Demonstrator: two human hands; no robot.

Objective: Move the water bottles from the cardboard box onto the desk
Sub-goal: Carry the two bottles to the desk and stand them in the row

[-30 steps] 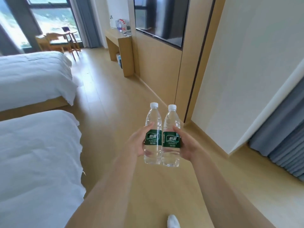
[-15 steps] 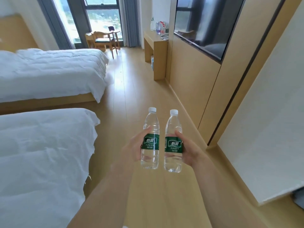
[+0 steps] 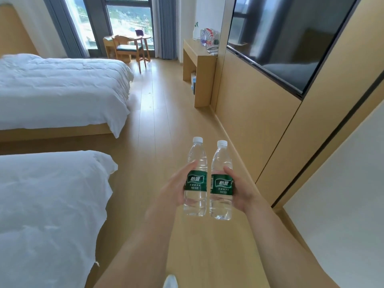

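Wooden floor point(image 3: 158, 113), two beds point(image 3: 62, 88), far desk point(image 3: 199, 57).

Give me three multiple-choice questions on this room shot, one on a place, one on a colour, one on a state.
1. Where does the light wooden desk stand?
A. far end, by the right wall
B. between the beds
C. behind the person

2. What colour are the labels on the two clear plastic water bottles?
A. red
B. green
C. yellow

3. How does the left hand stand?
A. open, empty
B. flat on a bed
C. gripping one bottle

Key: 1 A, it adjoins the wall panel. 2 B, both labels are green. 3 C, its thumb curls round the left one; the right hand grips the other.
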